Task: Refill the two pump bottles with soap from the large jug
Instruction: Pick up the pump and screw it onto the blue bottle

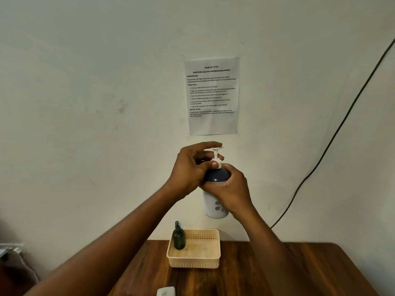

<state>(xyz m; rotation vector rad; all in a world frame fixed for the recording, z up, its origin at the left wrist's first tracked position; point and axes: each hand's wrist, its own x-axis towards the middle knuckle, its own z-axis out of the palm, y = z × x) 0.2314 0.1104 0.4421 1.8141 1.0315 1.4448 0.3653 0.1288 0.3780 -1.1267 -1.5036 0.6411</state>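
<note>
Both hands are raised in front of the wall, well above the table, and share one pump bottle between them. The bottle is white on its lower body with a dark blue shoulder and a grey leaf print, and it hangs in the air — nothing beneath it touches it. The right hand wraps around the body just under the dark shoulder, fingers curled round it. The left hand is at the neck: its thumb and curled fingers pinch the white collar of the pump head, while the forefinger stretches out above the nozzle.

Down on the wooden table stands a shallow cream basket with perforated walls. A second pump bottle — small, dark green, with its pump fitted — stands upright in the basket's back left corner.

At the bottom edge of the view, a white object shows only in part; I cannot tell what it is.

A printed sheet is stuck to the wall above the hands, and a dark cable runs slantwise down the wall on the right.
</note>
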